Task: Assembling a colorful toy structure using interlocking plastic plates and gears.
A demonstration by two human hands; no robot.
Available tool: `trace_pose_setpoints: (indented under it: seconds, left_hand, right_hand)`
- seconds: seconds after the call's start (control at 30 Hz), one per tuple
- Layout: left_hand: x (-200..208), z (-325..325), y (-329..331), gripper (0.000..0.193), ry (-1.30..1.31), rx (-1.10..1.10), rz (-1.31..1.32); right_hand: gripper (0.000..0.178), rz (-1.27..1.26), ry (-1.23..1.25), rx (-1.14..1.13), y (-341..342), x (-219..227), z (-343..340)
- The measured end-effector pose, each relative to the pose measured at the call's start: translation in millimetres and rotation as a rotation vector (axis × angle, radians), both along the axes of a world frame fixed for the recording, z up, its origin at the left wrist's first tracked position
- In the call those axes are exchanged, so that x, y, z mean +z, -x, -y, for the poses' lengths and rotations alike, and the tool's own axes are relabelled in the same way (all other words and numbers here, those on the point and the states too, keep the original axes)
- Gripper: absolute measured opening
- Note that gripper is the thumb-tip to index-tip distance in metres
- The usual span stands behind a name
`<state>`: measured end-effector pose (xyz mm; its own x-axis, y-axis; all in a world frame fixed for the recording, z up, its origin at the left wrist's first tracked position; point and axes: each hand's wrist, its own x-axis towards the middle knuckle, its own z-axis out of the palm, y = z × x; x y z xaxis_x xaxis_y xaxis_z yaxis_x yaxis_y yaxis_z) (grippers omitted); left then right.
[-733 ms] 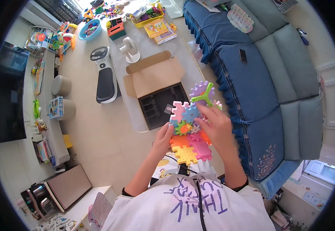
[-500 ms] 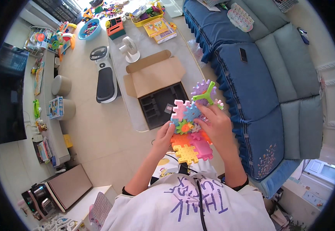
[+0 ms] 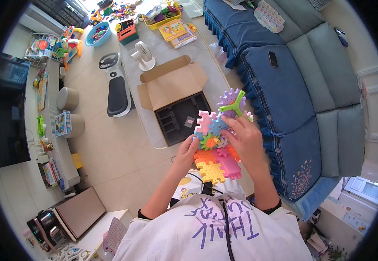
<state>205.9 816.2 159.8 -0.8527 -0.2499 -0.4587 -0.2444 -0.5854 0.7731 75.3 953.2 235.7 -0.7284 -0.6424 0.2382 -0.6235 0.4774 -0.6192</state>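
Note:
A colourful gear building toy (image 3: 211, 172) of interlocking plastic plates and gears is held up before my body. My left hand (image 3: 186, 150) grips its left edge, thumb near the green gear (image 3: 208, 142). On the other side, my right hand (image 3: 243, 135) has its fingers closed at the blue gear (image 3: 217, 125), just below a purple gear (image 3: 231, 101) topped by a green three-armed piece (image 3: 233, 107). Pink, orange, yellow and magenta plates make up the body. Some right-hand fingertips and the toy's underside are hidden.
Beyond the toy, an open cardboard box (image 3: 173, 82) with a dark insert lies on the grey table (image 3: 147, 122). A white fan (image 3: 143, 55) stands behind it. The blue-covered sofa (image 3: 280, 95) is to the right; a ride-on toy (image 3: 118, 89) stands left.
The view has shifted slightly. Both hands still hold the toy, and the right fingers have moved only a little around the blue gear.

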Motion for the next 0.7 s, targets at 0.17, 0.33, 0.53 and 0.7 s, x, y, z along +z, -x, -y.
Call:
trace_pose_setpoints:
  seconds: [0.17,0.33,0.53,0.7]
  left_hand:
    - [-1.4,-0.4,-0.1,0.032,0.000,-0.001,0.001]
    - [0.8,-1.4,1.0,0.031,-0.017,0.007,-0.006]
    - [1.5,-0.7,0.3,0.031,-0.017,-0.008,0.001]
    - [-1.9,-1.6,0.5,0.030,-0.015,0.004,0.006]
  right_hand:
    - [0.029,-0.013,0.007,0.000,0.3,0.0,-0.5]
    - [0.028,0.017,-0.004,-0.014,0.3,-1.5,-1.3]
    - [0.028,-0.024,0.030,-0.024,2.5,-6.7,-3.8]
    - [0.028,-0.047,0.040,-0.027,3.9,-6.8,-5.6]
